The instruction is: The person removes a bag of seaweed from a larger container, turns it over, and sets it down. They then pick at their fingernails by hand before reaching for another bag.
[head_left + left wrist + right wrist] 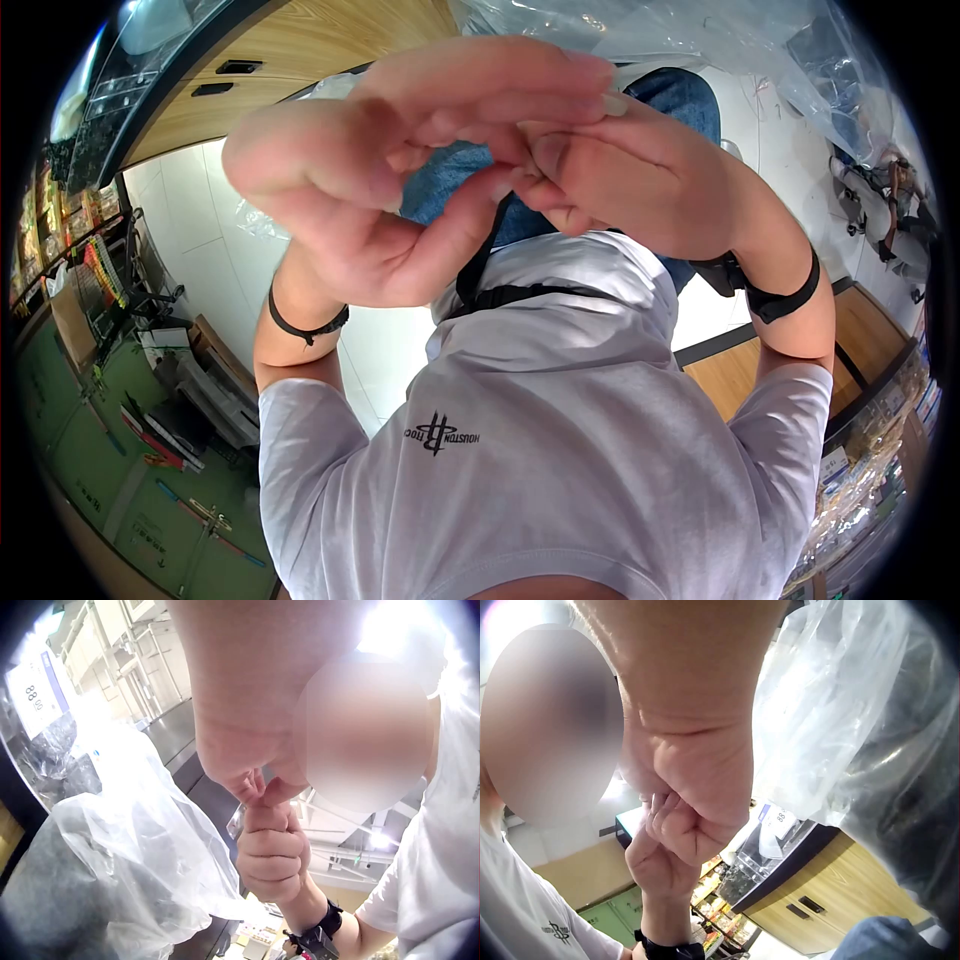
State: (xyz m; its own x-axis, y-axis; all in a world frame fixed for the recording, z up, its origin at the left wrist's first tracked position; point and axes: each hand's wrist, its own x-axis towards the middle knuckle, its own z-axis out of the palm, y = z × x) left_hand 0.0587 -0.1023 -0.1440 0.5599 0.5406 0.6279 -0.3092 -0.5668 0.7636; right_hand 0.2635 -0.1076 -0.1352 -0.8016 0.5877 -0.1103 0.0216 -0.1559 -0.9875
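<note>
Raised high before the chest, my two hands meet at the fingertips. From the left side of the head view comes my left hand point(330, 190), its fingers bent and its thumb tip touching the right fingertips. My right hand point(640, 185) has its thumb pressed on its curled index finger. In the left wrist view the right hand point(270, 855) looks like a fist under the left fingers. The right wrist view has the left hand point(660, 862) below, overlapped by the right fingers. No object shows between the fingertips; their contact point is partly hidden.
A large clear plastic bag point(142, 847) with dark contents stands near the hands. Past them is a wooden counter point(320, 40) with recessed handles. A price sign point(34, 694) stands by it. Green panels point(130, 490) and boxes lie at the left. Bent knees in jeans point(685, 100) are below.
</note>
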